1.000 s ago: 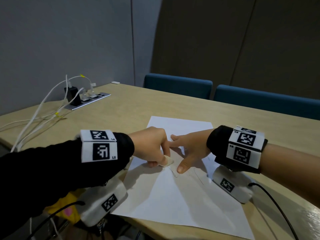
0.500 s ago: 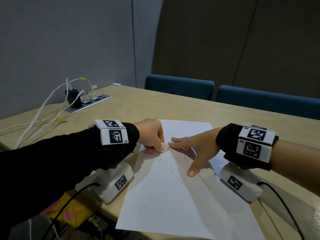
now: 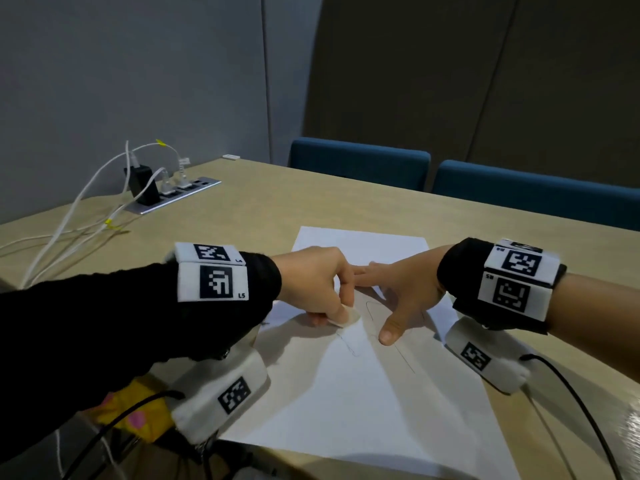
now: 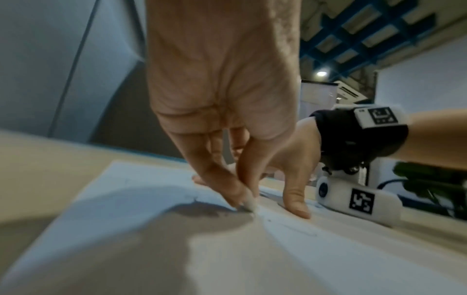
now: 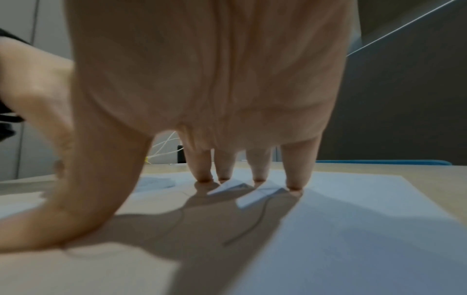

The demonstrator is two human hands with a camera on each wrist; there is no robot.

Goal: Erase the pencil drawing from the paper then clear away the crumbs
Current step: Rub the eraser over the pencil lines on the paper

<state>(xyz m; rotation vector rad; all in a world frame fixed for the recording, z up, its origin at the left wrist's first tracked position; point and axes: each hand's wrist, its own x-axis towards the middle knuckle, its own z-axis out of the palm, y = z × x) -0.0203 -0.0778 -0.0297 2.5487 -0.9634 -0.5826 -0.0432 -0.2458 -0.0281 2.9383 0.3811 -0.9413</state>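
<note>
A white sheet of paper (image 3: 363, 403) lies on the wooden table (image 3: 277, 209), with faint pencil lines (image 3: 353, 344) near its middle. My left hand (image 3: 315, 289) pinches a small white eraser (image 3: 346, 318) and presses it onto the paper at the lines. In the left wrist view the eraser (image 4: 248, 204) shows between thumb and fingers, touching the paper (image 4: 227, 259). My right hand (image 3: 398, 296) lies spread on the sheet just right of the eraser, fingers straight and thumb down. In the right wrist view its fingertips (image 5: 257, 178) press the paper (image 5: 366, 229) beside a curved pencil line (image 5: 252, 225).
A power strip (image 3: 173, 192) with a black adapter and white cables (image 3: 79, 216) sits at the table's far left. Two blue chairs (image 3: 360, 164) stand behind the far edge. A yellow and pink item (image 3: 138, 410) lies below the near table edge on the left.
My left hand has slid the eraser back toward me over the pencil lines, after having pushed it away half a second ago. The right hand stays pressed on the sheet.
</note>
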